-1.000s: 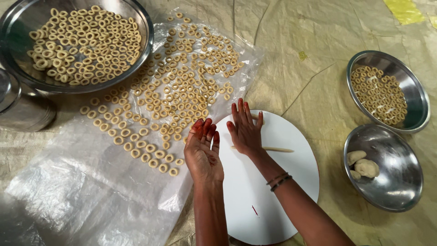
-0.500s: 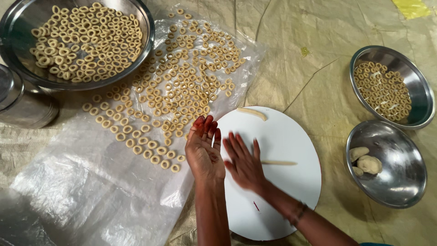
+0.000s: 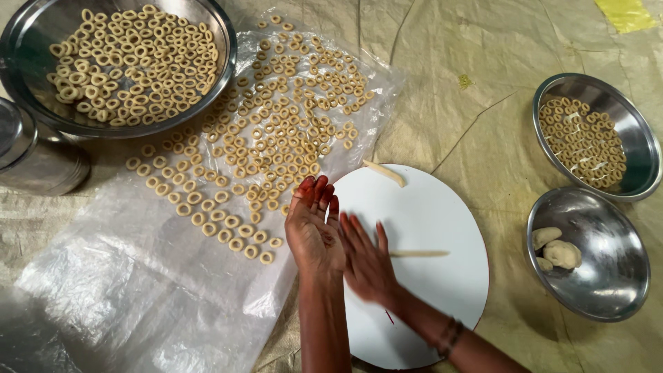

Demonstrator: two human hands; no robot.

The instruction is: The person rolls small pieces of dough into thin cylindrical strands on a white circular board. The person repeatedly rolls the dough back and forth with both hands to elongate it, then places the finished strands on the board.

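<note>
A: In the head view, where are your hands?

B: Low centre. Your left hand (image 3: 314, 231) stands on edge at the left rim of the round, smooth white board (image 3: 442, 221), fingers straight and together. Your right hand (image 3: 366, 262) lies flat and open beside it, palm down on the board. Neither grips anything I can see.

A: And the dough?

B: A thin, pale rolled dough stick (image 3: 419, 253) lies on the board just right of your right fingertips. A shorter dough piece (image 3: 384, 173) rests at the board's upper edge.

A: Around you?

B: Small dough rings (image 3: 276, 138) scattered on crinkled clear plastic sheet (image 3: 138, 290), upper left; a shiny steel bowl of dough lumps (image 3: 587, 252) at right.
</note>
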